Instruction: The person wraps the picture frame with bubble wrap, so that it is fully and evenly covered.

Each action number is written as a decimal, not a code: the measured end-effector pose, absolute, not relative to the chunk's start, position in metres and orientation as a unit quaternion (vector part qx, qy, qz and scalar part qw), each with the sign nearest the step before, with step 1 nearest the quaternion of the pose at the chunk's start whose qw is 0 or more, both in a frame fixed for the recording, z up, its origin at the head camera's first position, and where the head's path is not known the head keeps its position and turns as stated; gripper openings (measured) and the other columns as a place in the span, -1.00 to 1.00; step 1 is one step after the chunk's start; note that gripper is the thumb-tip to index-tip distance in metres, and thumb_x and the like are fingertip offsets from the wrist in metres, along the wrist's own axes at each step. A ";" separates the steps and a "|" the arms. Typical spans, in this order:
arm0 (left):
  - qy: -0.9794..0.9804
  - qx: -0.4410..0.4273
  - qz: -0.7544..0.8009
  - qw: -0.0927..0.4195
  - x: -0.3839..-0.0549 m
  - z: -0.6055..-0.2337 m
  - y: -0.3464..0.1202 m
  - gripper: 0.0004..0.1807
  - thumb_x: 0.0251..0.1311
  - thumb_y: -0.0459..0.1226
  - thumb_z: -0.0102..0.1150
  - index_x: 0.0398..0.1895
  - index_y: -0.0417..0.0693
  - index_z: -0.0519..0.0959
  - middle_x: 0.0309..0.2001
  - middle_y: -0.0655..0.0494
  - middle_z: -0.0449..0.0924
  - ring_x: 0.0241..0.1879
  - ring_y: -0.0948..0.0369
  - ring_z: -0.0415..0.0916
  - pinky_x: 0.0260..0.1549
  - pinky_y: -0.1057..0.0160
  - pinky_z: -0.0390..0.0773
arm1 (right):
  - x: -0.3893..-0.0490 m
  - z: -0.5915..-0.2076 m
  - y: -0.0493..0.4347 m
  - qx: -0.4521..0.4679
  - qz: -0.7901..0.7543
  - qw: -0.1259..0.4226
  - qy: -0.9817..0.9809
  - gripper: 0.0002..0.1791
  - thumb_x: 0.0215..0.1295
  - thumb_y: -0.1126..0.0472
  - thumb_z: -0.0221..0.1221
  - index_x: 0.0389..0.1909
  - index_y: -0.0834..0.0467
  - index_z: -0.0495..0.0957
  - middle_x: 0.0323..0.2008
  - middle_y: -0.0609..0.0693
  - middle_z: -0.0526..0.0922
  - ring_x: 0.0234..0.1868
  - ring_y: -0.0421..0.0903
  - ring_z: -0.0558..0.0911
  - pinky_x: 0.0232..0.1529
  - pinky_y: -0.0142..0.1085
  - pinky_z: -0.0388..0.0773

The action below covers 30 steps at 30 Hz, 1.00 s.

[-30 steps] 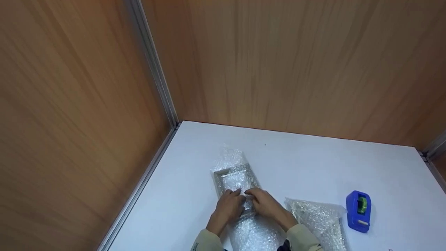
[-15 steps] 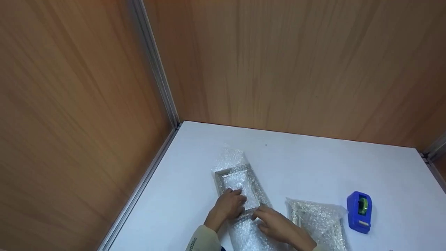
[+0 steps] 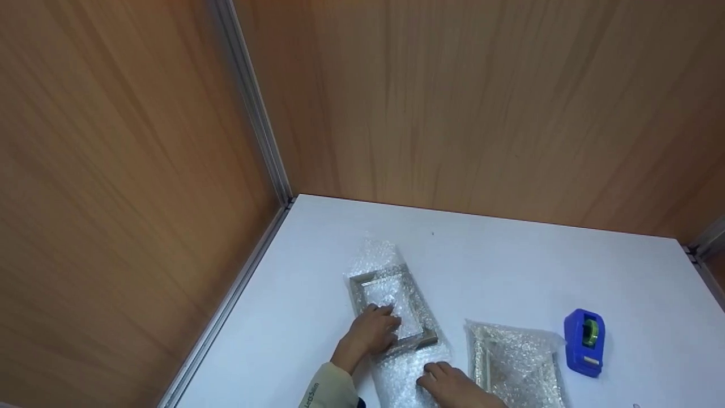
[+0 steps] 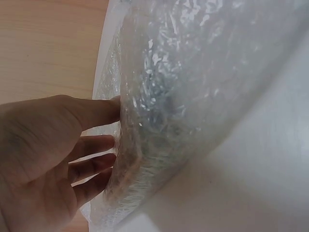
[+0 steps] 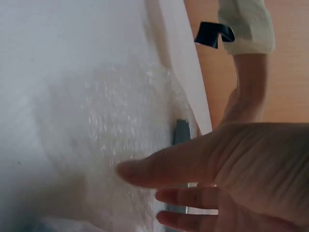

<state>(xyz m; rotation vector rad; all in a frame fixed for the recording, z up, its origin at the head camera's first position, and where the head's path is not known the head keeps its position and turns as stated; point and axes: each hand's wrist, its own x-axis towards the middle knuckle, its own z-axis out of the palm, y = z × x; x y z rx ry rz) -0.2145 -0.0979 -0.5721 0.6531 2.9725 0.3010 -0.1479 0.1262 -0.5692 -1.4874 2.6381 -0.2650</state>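
A rectangular picture frame (image 3: pixel 358 294) lies at an angle on the white table, on a strip of bubble wrap (image 3: pixel 371 255) that reaches past both its ends. My left hand (image 3: pixel 371 331) rests on the frame's left side; in the left wrist view, that hand's (image 4: pixel 48 154) thumb and fingertips touch the wrap-covered edge. Just below the frame's near end, my right hand (image 3: pixel 453 385) is over the lower stretch of wrap. Seen from the right wrist, the right hand (image 5: pixel 227 179) has its thumb extended and its fingers apart, with the wrap (image 5: pixel 120 111) beyond.
To the right lies a second frame-like item in bubble wrap (image 3: pixel 518 357). Farther right stands a blue tape dispenser (image 3: pixel 583 343) with a green-yellow roll. Wooden panels (image 3: pixel 481 113) rise behind and to the left of the white table (image 3: pixel 498 266).
My right hand has moved away from the middle of the frame, down and right to the near wrap, uncovering the frame's near end. The left hand has stayed in place.
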 end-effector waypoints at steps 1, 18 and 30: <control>0.971 0.215 0.100 0.041 -0.215 -0.572 -0.098 -0.68 0.15 -0.09 0.16 -0.02 0.14 0.58 0.21 0.06 0.39 0.10 0.07 0.35 0.07 0.17 0.39 | -0.145 -0.571 0.126 -0.473 -0.075 0.071 0.875 -0.34 0.19 -0.39 -0.13 -0.02 0.09 0.42 -0.02 0.14 0.41 -0.03 0.08 0.45 -0.11 -0.16 0.49; 0.958 0.231 0.124 0.112 -0.220 -0.564 -0.110 -0.55 0.14 -0.15 0.15 0.16 0.17 0.47 0.30 0.08 0.27 0.21 0.05 0.24 0.14 0.17 0.33 | -0.136 -0.567 0.121 -0.487 -0.112 0.006 0.866 -0.59 0.25 -0.17 0.02 -0.47 0.06 0.60 -0.42 -0.12 0.58 -0.39 -0.22 0.54 -0.38 -0.40 0.48; 0.948 0.188 0.187 0.178 -0.225 -0.559 -0.113 -0.53 0.12 -0.25 0.19 0.14 0.24 0.48 0.34 0.21 0.21 0.29 0.08 0.16 0.19 0.09 0.28 | -0.159 -0.522 0.127 -0.459 -0.313 0.073 0.828 -0.88 0.29 0.23 0.10 -0.40 0.07 0.59 -0.44 -0.20 0.62 -0.40 -0.41 0.51 -0.40 -0.50 0.47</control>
